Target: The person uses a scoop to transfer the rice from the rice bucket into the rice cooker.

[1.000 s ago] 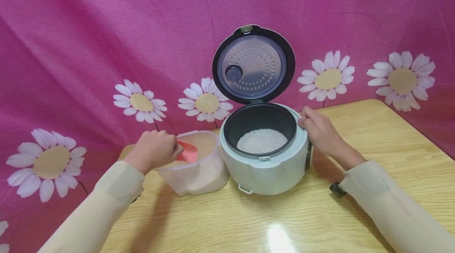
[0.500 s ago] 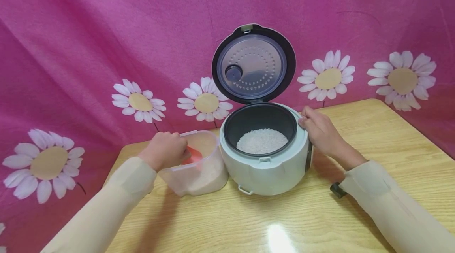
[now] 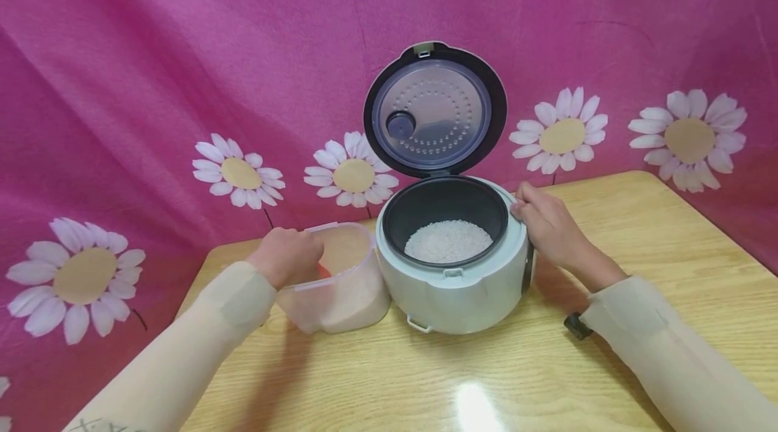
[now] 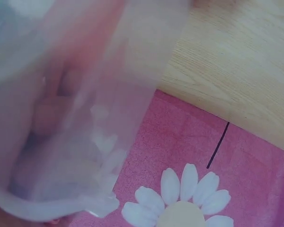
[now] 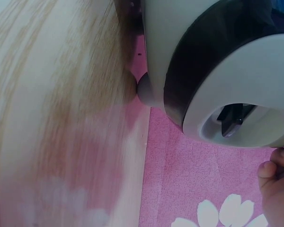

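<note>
My left hand (image 3: 288, 256) grips a red scoop (image 3: 325, 272), mostly hidden by the hand and the container's near wall. It reaches into a translucent plastic container (image 3: 352, 300) with rice in the bottom. Through that cloudy wall (image 4: 109, 94), the left wrist view shows blurred fingers (image 4: 52, 116). Touching the container's right side is a pale green rice cooker (image 3: 452, 300), its lid (image 3: 433, 111) raised. White rice (image 3: 448, 241) lies in its black inner pot (image 3: 419, 206). My right hand (image 3: 550, 226) holds the cooker's right rim; curled fingers (image 5: 267, 170) show beside its body in the right wrist view.
Both containers stand on a light wooden table (image 3: 377, 378). Behind the table hangs a pink cloth (image 3: 273, 47) with white daisies. The cooker's carrying handle (image 3: 419, 324) hangs low at its front left. A small dark object (image 3: 577, 325) shows beneath the right sleeve.
My left hand has moved right and slightly down, and the scoop has gone deeper into the container, largely out of sight. The right hand and the rice cooker stay in place.
</note>
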The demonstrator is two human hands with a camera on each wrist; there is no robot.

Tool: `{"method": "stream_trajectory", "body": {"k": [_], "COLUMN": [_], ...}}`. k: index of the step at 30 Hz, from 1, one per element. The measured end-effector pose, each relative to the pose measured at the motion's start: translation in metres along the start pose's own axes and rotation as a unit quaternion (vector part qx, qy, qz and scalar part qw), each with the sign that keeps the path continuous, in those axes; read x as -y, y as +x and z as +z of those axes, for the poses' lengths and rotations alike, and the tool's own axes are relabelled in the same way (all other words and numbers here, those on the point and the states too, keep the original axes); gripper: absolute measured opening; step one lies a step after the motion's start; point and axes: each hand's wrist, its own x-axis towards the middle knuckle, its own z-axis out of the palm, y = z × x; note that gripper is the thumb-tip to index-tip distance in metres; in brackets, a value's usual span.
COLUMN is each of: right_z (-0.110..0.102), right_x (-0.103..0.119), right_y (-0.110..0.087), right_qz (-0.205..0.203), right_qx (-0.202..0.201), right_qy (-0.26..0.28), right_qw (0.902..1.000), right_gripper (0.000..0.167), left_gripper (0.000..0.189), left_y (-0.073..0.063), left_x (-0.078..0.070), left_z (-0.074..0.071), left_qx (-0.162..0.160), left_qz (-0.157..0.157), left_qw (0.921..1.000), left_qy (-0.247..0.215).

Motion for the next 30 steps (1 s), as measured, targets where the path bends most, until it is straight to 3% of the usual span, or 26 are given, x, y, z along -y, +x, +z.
{"method": "stream_trajectory", "body": {"k": [7, 10, 18, 30], "right_z": [0.001, 0.001, 0.0, -0.001], "right_x": [-0.001, -0.001, 0.001, 0.002], "right_y": [0.0, -0.001, -0.001, -0.001], "right_qz": [-0.003, 0.001, 0.005, -0.004], "right_qx": [-0.003, 0.002, 0.005, -0.003], "right_qy": [-0.002, 0.001, -0.004, -0.013], "right_qw": [1.0, 1.0, 1.0, 0.9999], "right_gripper": [0.017, 0.017, 0.017, 0.017], "left_gripper": [0.022, 0.021, 0.021, 0.017], "left_y": [-0.001, 0.0, 0.006, 0.009], "left_x": [-0.002, -0.005, -0.007, -0.001], "left_z": [-0.001, -0.003, -0.005, -0.001], "left_qx": [0.001, 0.023, 0.112, 0.117], "left_qz": [0.015, 0.021, 0.027, 0.024], "left_qw": [0.9971, 0.9949, 0.993, 0.9922], "left_qy": [0.074, 0.096, 0.024, -0.035]}}
